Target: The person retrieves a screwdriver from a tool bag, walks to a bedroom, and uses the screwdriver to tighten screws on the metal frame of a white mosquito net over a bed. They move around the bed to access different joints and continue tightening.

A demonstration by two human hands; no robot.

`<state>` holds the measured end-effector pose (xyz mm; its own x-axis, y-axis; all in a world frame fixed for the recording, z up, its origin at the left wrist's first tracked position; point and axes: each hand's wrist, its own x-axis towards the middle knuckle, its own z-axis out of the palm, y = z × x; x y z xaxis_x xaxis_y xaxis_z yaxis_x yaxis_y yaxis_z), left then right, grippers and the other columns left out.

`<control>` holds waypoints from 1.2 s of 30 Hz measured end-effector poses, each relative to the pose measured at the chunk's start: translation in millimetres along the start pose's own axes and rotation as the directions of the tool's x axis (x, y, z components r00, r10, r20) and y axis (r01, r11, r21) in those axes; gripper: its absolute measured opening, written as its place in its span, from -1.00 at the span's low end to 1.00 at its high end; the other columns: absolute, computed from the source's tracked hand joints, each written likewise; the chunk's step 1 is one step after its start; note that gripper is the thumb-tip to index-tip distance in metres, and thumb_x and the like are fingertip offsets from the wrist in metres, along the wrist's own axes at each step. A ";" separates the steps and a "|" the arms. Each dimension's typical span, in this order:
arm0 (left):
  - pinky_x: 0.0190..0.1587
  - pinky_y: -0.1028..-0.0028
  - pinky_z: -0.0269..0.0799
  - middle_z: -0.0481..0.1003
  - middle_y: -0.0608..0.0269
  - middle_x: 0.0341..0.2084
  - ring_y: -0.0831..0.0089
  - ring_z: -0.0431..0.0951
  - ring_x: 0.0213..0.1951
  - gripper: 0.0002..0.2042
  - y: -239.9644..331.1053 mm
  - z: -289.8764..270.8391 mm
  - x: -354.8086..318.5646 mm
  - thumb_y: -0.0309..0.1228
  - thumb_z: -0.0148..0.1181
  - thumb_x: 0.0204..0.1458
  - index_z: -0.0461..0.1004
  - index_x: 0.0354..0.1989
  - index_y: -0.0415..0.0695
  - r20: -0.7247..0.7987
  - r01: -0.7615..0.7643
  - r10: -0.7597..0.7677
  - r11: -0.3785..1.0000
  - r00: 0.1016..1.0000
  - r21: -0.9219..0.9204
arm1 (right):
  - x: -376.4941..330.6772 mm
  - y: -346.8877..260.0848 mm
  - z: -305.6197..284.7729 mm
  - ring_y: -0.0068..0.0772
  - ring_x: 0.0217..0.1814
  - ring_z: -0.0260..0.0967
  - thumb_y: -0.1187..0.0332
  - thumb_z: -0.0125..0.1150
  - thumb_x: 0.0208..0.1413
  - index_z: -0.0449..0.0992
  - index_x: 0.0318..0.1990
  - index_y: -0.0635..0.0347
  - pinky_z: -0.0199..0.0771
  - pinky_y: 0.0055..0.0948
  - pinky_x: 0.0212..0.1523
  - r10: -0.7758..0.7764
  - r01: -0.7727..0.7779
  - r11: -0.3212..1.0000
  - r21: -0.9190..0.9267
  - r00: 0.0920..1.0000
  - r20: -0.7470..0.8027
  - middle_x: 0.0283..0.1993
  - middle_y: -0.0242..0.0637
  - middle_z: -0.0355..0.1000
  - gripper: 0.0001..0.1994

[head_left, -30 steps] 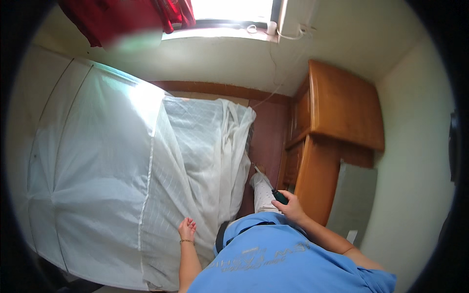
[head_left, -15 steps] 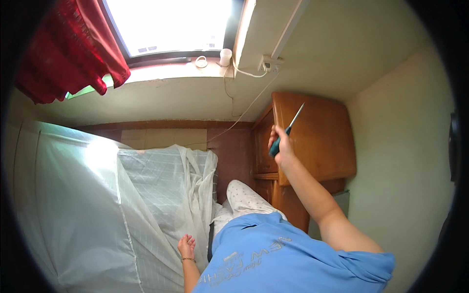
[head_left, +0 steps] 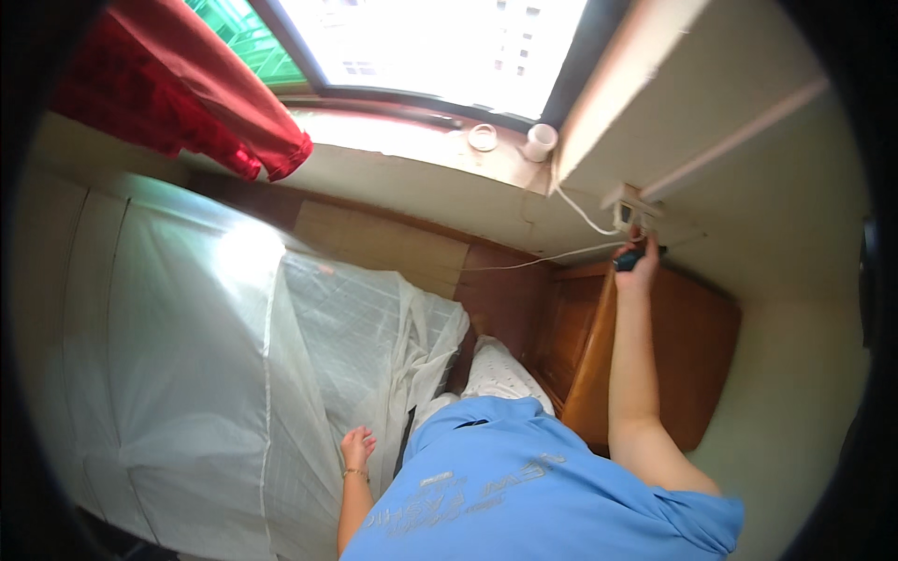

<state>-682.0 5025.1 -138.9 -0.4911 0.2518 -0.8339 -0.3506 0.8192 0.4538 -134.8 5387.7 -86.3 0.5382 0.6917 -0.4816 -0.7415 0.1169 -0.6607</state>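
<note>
My right hand (head_left: 644,267) reaches up to the wall at the right, closed around the dark teal handle of a screwdriver (head_left: 627,261). The thin shaft points off to the right. Its fingertips are at the white wall socket (head_left: 619,198), near the plug and cord there; whether they grip the plug too is hard to see. Low in the view, my left hand (head_left: 357,447) hangs beside the white mosquito net (head_left: 206,374), fingers loosely apart and holding nothing. A bracelet circles that wrist.
Below the socket stands a brown wooden cabinet (head_left: 687,346). A white cord (head_left: 524,266) runs along the wall. On the windowsill sit a white cup (head_left: 540,143) and a white ring-shaped thing (head_left: 482,137). A red curtain (head_left: 201,84) hangs at the upper left.
My right hand has risen from in front of the cabinet to the wall socket, still with the screwdriver. The view has turned and shifted; my left hand stays by the net.
</note>
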 end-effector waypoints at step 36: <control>-0.58 0.55 0.38 0.49 0.28 -0.48 0.52 0.48 -0.55 -0.83 -184.8 29.4 -62.4 -0.32 0.11 0.02 0.44 -0.32 -0.16 -0.264 0.057 -0.314 0.734 0.912 -0.677 | -294.4 292.3 401.0 -0.40 -0.50 0.38 0.20 0.27 0.00 0.53 -0.33 0.23 0.34 -0.41 -0.44 0.253 0.858 0.497 0.128 -0.285 0.924 -0.52 -0.17 0.43 -0.75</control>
<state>-563.1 4873.2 -180.0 -0.5481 -0.1639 -0.8202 -0.8250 0.2672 0.4980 -670.7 5504.1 93.2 -0.7116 0.4915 0.5020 0.0420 0.7430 -0.6680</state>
